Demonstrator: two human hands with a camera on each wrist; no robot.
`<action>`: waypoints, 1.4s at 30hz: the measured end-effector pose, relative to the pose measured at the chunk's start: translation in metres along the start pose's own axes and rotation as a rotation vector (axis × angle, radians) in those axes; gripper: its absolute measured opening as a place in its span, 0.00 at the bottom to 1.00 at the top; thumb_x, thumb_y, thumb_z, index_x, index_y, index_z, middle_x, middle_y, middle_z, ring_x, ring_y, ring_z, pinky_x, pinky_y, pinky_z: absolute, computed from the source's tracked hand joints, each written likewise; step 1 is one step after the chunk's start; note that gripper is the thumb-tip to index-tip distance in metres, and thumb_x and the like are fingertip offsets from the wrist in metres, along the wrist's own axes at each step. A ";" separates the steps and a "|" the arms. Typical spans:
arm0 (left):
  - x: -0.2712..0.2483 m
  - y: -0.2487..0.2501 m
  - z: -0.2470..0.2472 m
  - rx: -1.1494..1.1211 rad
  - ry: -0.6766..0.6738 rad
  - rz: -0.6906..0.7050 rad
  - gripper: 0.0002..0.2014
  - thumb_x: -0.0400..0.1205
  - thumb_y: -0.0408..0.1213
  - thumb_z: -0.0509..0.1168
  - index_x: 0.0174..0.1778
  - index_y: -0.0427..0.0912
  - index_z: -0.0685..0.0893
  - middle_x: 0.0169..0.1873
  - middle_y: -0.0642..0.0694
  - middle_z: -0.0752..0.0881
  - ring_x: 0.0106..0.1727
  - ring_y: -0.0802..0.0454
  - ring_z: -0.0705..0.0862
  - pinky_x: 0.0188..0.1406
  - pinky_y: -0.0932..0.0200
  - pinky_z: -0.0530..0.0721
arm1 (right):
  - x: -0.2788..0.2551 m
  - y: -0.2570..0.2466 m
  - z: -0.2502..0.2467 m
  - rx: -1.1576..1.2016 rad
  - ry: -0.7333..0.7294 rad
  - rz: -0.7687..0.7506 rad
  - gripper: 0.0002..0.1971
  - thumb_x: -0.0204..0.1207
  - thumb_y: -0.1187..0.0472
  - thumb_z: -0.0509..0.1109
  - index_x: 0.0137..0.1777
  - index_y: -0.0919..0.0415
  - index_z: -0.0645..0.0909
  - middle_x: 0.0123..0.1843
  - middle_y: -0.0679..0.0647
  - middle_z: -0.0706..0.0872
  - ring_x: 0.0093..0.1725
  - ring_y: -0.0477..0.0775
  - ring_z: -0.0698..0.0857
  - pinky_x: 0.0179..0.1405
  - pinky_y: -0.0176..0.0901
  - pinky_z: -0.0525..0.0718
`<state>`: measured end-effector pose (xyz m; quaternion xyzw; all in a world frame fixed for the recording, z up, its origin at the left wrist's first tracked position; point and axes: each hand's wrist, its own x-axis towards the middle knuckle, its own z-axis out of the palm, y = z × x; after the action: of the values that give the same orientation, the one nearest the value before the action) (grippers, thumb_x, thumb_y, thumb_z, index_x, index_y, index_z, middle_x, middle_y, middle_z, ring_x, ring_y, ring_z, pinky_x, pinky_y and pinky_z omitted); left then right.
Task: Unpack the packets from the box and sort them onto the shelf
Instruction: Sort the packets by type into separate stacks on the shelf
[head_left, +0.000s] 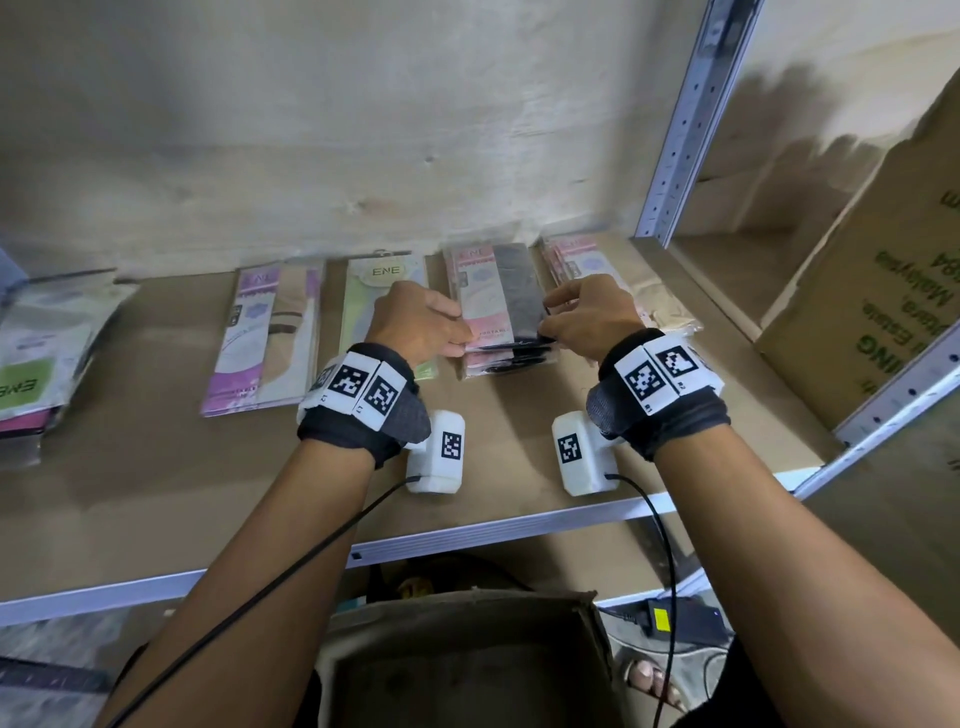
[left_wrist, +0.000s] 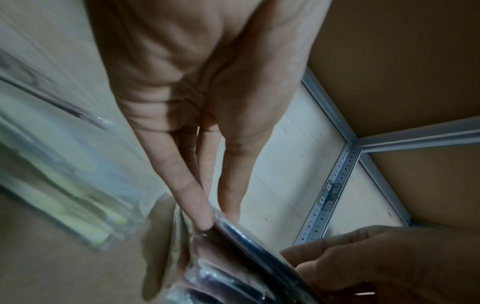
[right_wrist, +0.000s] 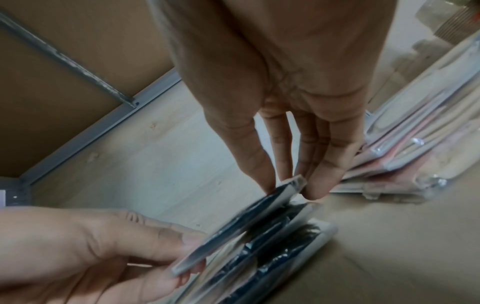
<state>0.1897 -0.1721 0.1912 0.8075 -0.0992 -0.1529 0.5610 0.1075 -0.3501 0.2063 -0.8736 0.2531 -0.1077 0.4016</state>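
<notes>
Bare plaster wall behind a brown shelf (head_left: 156, 467) w/ grey metal uprights; a cardboard box (head_left: 467, 660) sits below the shelf's front edge. Head view: packets lie in a row along the wall. The pink-and-black pile (head_left: 498, 312) is the landmark: a green packet (head_left: 374, 291) just left of it, a purple one (head_left: 265, 338) further left, a beige pile (head_left: 613, 275) just right. Left hand (head_left: 415, 322) and right hand (head_left: 592, 312) each pinch a near corner of the top packet (head_left: 506, 299), tilted above the pile.

Left wrist view: left fingers (left_wrist: 192, 197) clamp thumb-to-finger on the packet's edge (left_wrist: 233, 228); blurry, so exactly how much of the edge the grip covers is prob. unclear.

Right wrist view: right fingertips (right_wrist: 324, 176) nip the packet's corner (right_wrist: 293, 183); the rest of the pile (right_wrist: 272, 246) sits directly under it, fanned a bit.

Handling, imo: light, thin, floppy, glossy sleeve = slippery. Hold both short-edge corners, lower flat, else the stack slides.
</notes>
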 end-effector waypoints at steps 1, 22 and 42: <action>0.000 0.000 0.000 0.009 0.005 -0.002 0.16 0.68 0.21 0.81 0.49 0.34 0.88 0.50 0.33 0.91 0.41 0.45 0.92 0.51 0.48 0.92 | -0.001 0.000 0.001 -0.018 -0.002 -0.006 0.10 0.69 0.68 0.76 0.51 0.61 0.88 0.49 0.54 0.87 0.56 0.56 0.87 0.45 0.35 0.81; -0.013 0.002 -0.017 -0.002 0.023 -0.014 0.22 0.71 0.31 0.81 0.59 0.32 0.86 0.46 0.34 0.91 0.39 0.47 0.93 0.43 0.56 0.93 | -0.008 -0.014 -0.004 -0.139 0.006 -0.064 0.24 0.73 0.57 0.78 0.69 0.60 0.80 0.62 0.56 0.85 0.62 0.55 0.83 0.56 0.38 0.76; -0.075 -0.063 -0.269 0.131 0.593 0.029 0.06 0.77 0.38 0.74 0.35 0.53 0.88 0.47 0.50 0.91 0.56 0.50 0.88 0.63 0.57 0.82 | -0.082 -0.145 0.134 0.313 -0.485 -0.294 0.08 0.80 0.70 0.69 0.56 0.72 0.84 0.38 0.62 0.86 0.34 0.54 0.85 0.40 0.44 0.85</action>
<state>0.2150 0.1106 0.2299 0.8498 0.0477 0.1043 0.5144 0.1417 -0.1407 0.2295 -0.8286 0.0017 0.0091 0.5598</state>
